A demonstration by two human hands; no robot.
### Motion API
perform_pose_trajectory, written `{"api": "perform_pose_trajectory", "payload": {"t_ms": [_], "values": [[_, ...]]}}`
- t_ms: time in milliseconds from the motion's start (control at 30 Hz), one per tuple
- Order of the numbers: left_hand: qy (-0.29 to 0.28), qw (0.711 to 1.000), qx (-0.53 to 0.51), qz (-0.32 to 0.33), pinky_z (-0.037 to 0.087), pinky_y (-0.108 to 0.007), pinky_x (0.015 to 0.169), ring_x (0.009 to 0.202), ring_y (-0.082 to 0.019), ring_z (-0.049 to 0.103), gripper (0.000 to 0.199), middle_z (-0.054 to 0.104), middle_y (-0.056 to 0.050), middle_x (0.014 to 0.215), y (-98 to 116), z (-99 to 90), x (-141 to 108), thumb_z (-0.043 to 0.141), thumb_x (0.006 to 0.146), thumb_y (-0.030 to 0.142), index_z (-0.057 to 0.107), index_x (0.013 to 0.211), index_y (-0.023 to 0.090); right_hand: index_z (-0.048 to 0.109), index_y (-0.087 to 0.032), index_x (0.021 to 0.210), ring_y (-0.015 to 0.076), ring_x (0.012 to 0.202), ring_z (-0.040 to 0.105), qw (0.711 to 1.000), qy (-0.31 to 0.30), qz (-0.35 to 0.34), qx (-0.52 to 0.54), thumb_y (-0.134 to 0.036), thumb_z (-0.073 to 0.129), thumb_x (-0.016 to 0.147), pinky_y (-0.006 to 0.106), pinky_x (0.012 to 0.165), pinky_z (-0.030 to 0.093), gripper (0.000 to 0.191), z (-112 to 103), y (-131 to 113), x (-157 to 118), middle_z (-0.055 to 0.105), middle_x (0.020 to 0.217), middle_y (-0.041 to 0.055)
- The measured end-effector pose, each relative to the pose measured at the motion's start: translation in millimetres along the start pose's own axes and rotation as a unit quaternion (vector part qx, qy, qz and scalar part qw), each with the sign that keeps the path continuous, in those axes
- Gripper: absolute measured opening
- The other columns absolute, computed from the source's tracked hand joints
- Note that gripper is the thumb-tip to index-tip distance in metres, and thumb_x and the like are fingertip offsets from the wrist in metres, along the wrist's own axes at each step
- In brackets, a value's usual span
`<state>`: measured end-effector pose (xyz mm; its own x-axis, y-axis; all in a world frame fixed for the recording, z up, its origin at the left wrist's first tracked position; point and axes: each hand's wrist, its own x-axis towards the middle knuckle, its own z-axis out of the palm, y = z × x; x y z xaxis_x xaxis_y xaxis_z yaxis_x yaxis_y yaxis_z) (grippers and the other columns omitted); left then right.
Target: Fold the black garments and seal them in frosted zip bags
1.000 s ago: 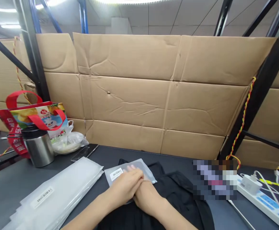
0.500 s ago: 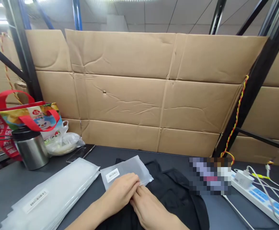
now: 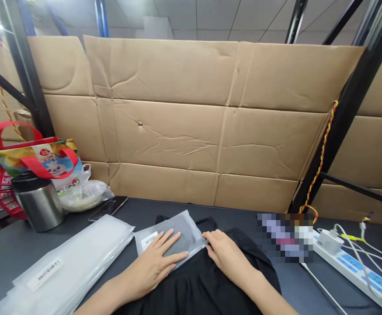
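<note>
The left hand (image 3: 153,262) lies open and flat with its fingers spread, pressing down on a frosted plastic bag (image 3: 174,238) and gripping nothing. The right hand (image 3: 225,250) is also open and rests on a black garment (image 3: 197,288), its fingertips (image 3: 209,239) just at the bag's right corner.

The bag lies near the middle of the tabletop's near edge, overlapping the garment, with something dark grey showing through its film. A white barcode label (image 3: 149,240) sits at its left corner. The film looks thin, light and probably slippery, so the flat edges seem the best place to take hold. The garment looks soft and limp.

Toward the left corner lies a stack of frosted bags (image 3: 63,267), smooth and flat. Beyond it, along the far edge of the dark tabletop (image 3: 151,206), are a phone (image 3: 109,208), a steel flask (image 3: 38,205) and a printed tote bag (image 3: 35,159) with red handles. Toward the right corner, a white power strip (image 3: 350,269) lies beside a pixelated patch (image 3: 284,238) that hides whatever is there.
</note>
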<state>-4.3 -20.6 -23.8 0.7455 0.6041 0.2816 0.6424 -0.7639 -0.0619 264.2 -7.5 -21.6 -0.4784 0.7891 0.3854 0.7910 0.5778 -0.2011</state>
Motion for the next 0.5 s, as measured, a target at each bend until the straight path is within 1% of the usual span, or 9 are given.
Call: {"api": "perform_pose_trajectory", "payload": {"t_ms": [67, 100, 167, 200, 233, 300, 400, 500], "values": [[-0.013, 1.0, -0.001, -0.007, 0.034, -0.054, 0.106, 0.138, -0.031, 0.03, 0.052, 0.03, -0.002, 0.153, 5.4, -8.8, 3.8, 0.049, 0.094, 0.014, 0.042, 0.137, 0.043, 0.061, -0.018, 0.105, 0.0243, 0.086, 0.056, 1.0, 0.006, 0.003, 0.005, -0.002, 0.045, 0.086, 0.039, 0.08, 0.047, 0.03, 6.6, 1.5, 0.4, 0.063, 0.09, 0.0067], [-0.016, 1.0, -0.002, -0.021, 0.035, -0.054, 0.105, 0.136, -0.032, 0.034, 0.047, 0.036, -0.003, 0.15, 9.9, -12.8, 8.2, 0.05, 0.093, 0.015, 0.049, 0.132, 0.041, 0.062, -0.018, 0.104, 0.024, 0.087, 0.057, 1.0, 0.008, 0.004, 0.009, -0.002, 0.045, 0.086, 0.039, 0.081, 0.047, 0.029, 8.9, 2.4, 0.3, 0.063, 0.091, 0.0066], [-0.022, 0.998, 0.0, -0.066, 0.041, -0.051, 0.099, 0.125, -0.031, 0.046, 0.028, 0.052, -0.006, 0.134, 21.9, -18.6, 23.0, 0.053, 0.092, 0.02, 0.064, 0.114, 0.033, 0.063, -0.019, 0.102, 0.023, 0.088, 0.057, 1.0, 0.012, 0.005, 0.021, -0.003, 0.047, 0.086, 0.037, 0.083, 0.046, 0.028, 11.8, 4.9, 0.0, 0.063, 0.092, 0.0057], [-0.024, 0.996, 0.002, -0.088, 0.044, -0.048, 0.095, 0.117, -0.03, 0.052, 0.019, 0.058, -0.007, 0.123, 28.9, -19.7, 33.0, 0.054, 0.092, 0.022, 0.067, 0.104, 0.027, 0.063, -0.019, 0.103, 0.0224, 0.089, 0.057, 0.999, 0.014, 0.007, 0.028, -0.003, 0.049, 0.086, 0.036, 0.083, 0.046, 0.027, 12.5, 6.4, 0.0, 0.063, 0.093, 0.0052], [-0.028, 0.994, 0.004, -0.103, 0.047, -0.044, 0.09, 0.108, -0.029, 0.056, 0.014, 0.062, -0.008, 0.113, 35.9, -19.4, 44.2, 0.055, 0.091, 0.024, 0.067, 0.097, 0.023, 0.062, -0.02, 0.104, 0.0218, 0.089, 0.058, 0.999, 0.016, 0.008, 0.035, -0.004, 0.049, 0.086, 0.035, 0.084, 0.046, 0.027, 13.1, 7.9, 0.0, 0.064, 0.094, 0.0048], [-0.04, 0.993, 0.007, -0.108, 0.05, -0.039, 0.082, 0.094, -0.027, 0.061, 0.012, 0.063, -0.008, 0.1, 47.7, -14.7, 67.3, 0.055, 0.089, 0.023, 0.063, 0.097, 0.017, 0.062, -0.02, 0.105, 0.0206, 0.089, 0.058, 0.999, 0.019, 0.01, 0.047, -0.004, 0.05, 0.086, 0.033, 0.084, 0.046, 0.028, 13.8, 10.4, 0.4, 0.064, 0.094, 0.0039], [-0.059, 0.994, 0.004, -0.096, 0.053, -0.034, 0.075, 0.086, -0.024, 0.064, 0.016, 0.064, -0.009, 0.096, 55.3, -2.7, 94.6, 0.051, 0.089, 0.014, 0.06, 0.102, 0.014, 0.063, -0.019, 0.097, 0.0205, 0.087, 0.059, 0.998, 0.023, 0.017, 0.057, -0.004, 0.05, 0.085, 0.032, 0.081, 0.047, 0.023, 14.9, 12.6, 1.2, 0.064, 0.09, 0.0041], [-0.078, 0.993, 0.004, -0.094, 0.053, -0.031, 0.07, 0.082, -0.023, 0.066, 0.016, 0.065, -0.009, 0.094, 52.3, 5.5, 106.6, 0.046, 0.09, 0.01, 0.06, 0.097, 0.014, 0.063, -0.017, 0.088, 0.0209, 0.085, 0.059, 0.997, 0.027, 0.029, 0.065, -0.004, 0.051, 0.084, 0.031, 0.079, 0.047, 0.018, 15.6, 13.3, 1.3, 0.064, 0.088, 0.0052]]}}
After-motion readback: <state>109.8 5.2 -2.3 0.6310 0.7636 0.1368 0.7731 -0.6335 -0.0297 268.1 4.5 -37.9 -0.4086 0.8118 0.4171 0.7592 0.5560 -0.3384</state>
